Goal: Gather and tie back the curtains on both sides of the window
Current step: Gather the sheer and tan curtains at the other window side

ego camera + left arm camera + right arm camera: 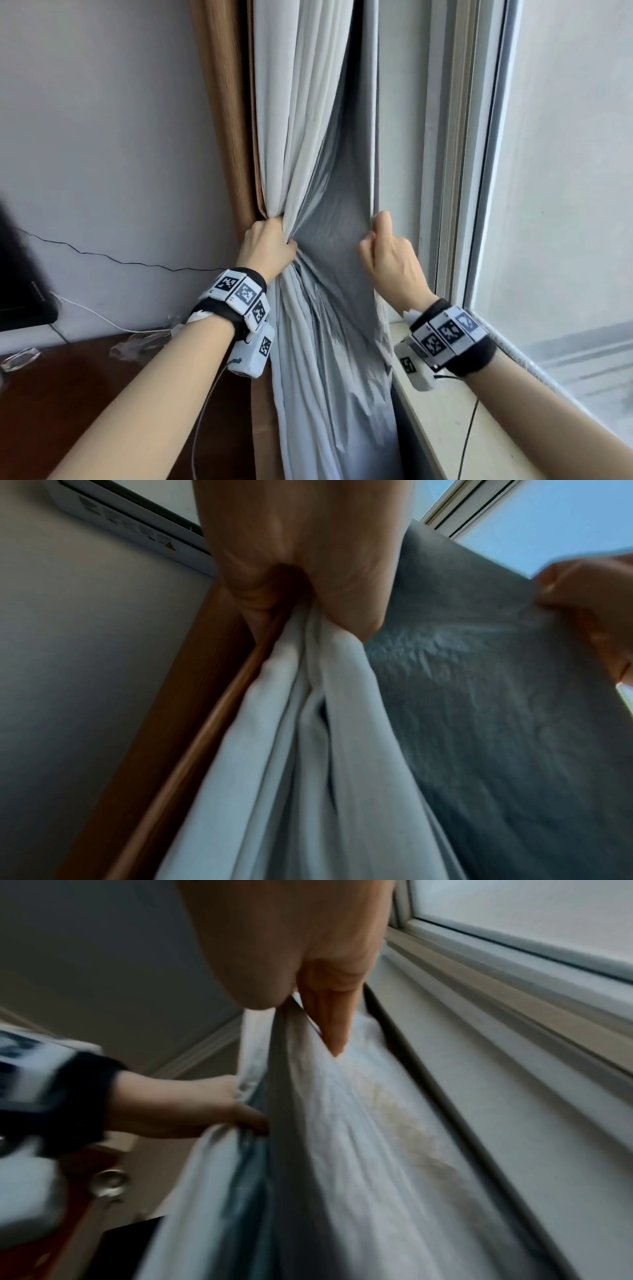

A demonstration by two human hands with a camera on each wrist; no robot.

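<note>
Fingers [289, 245] of both hands curled tight, gripping curtain [329, 212]

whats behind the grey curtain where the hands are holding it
Left of the grey curtain a brown curtain hangs against the wall; right of it stands the white window frame. The stretch between the left hand and right hand covers whatever lies directly behind.

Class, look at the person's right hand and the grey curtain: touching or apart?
Touching. In the head view the right hand pinches the free edge of the curtain, fabric pulled taut from its grip; the right wrist view shows fingers closed on that edge.
</note>
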